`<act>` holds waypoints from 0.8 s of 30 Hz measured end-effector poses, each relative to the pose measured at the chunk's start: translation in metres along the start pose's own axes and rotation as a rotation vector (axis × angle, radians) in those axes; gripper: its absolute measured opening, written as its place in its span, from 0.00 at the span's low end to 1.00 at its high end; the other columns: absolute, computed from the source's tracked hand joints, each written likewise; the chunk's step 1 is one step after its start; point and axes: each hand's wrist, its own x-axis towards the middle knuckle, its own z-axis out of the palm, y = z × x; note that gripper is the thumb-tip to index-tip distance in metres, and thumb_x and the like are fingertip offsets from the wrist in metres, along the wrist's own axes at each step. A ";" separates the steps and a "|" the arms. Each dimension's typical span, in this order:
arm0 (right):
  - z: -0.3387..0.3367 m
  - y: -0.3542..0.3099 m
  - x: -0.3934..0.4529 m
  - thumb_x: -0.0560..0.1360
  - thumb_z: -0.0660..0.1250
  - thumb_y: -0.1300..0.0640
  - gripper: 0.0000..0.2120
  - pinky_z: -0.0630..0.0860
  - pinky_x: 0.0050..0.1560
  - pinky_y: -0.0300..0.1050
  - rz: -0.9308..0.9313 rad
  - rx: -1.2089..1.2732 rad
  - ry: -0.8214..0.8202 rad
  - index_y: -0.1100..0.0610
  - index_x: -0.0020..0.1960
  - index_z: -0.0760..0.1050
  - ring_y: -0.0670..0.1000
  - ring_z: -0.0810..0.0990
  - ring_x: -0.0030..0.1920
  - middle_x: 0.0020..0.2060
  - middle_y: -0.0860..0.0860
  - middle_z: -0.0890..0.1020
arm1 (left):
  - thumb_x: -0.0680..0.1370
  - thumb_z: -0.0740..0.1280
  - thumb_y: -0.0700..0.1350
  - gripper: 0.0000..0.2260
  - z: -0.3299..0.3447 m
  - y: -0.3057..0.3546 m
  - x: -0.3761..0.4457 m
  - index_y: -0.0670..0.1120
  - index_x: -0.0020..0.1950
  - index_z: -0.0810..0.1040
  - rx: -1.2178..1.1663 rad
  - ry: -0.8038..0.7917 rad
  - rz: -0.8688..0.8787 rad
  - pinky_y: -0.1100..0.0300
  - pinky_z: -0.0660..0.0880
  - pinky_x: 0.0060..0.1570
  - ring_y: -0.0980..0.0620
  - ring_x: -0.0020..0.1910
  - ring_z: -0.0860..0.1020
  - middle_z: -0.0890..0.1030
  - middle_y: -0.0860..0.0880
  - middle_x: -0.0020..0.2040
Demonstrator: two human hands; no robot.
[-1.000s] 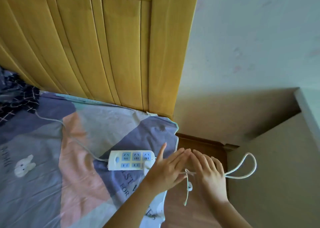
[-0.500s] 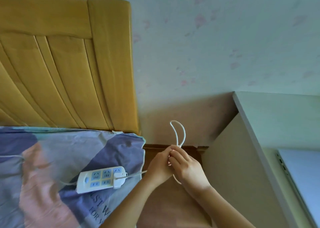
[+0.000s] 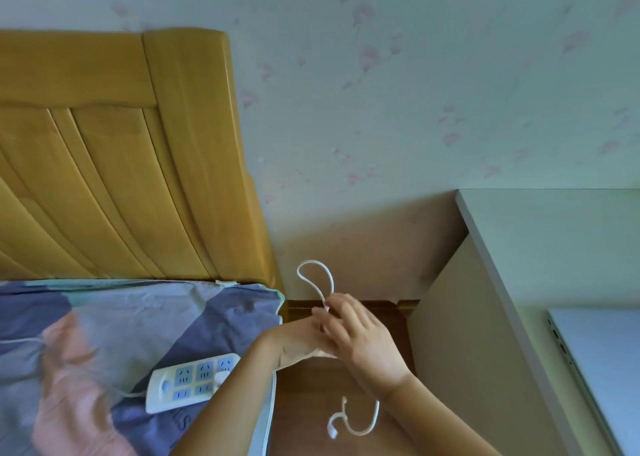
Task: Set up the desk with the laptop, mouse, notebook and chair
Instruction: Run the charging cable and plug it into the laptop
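A white cable [image 3: 317, 275] loops up above my two hands, and its loose end [image 3: 360, 421] with a small plug hangs below them. My right hand [image 3: 363, 341] pinches the cable near the loop. My left hand [image 3: 298, 341] lies partly behind the right one and grips the same cable. A closed silver laptop [image 3: 602, 369] lies on the white desk [image 3: 554, 241] at the right edge. Mouse, notebook and chair are out of view.
A white power strip [image 3: 187, 383] with one plug in it rests on the patterned bed sheet [image 3: 104, 334] at lower left. The yellow wooden headboard [image 3: 121, 161] stands behind. A brown bedside surface [image 3: 311, 386] fills the gap between bed and desk.
The view has swung right and up, showing more of the desk and laptop. My hands have drawn together on the cable, and its loose end now dangles below them.
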 end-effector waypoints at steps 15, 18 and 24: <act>-0.036 0.080 -0.032 0.55 0.75 0.65 0.15 0.68 0.15 0.41 0.521 -0.277 -0.220 0.56 0.40 0.78 0.54 0.77 0.32 0.48 0.55 0.80 | 0.79 0.67 0.47 0.17 0.018 0.047 0.027 0.42 0.65 0.72 -0.158 0.712 0.143 0.63 0.74 0.24 0.55 0.22 0.72 0.75 0.45 0.33; -0.044 0.095 -0.036 0.59 0.73 0.71 0.15 0.72 0.20 0.44 0.660 -0.159 -0.086 0.56 0.41 0.80 0.56 0.79 0.34 0.45 0.53 0.81 | 0.74 0.73 0.47 0.43 0.033 0.051 0.034 0.41 0.78 0.48 0.048 0.865 0.115 0.52 0.78 0.52 0.43 0.57 0.79 0.78 0.42 0.60; -0.076 0.103 -0.031 0.62 0.75 0.72 0.15 0.78 0.28 0.42 0.536 -0.023 0.086 0.57 0.43 0.82 0.52 0.83 0.52 0.37 0.51 0.83 | 0.77 0.67 0.48 0.25 0.079 0.094 0.058 0.44 0.73 0.68 0.546 1.002 0.494 0.48 0.59 0.72 0.43 0.75 0.62 0.64 0.43 0.75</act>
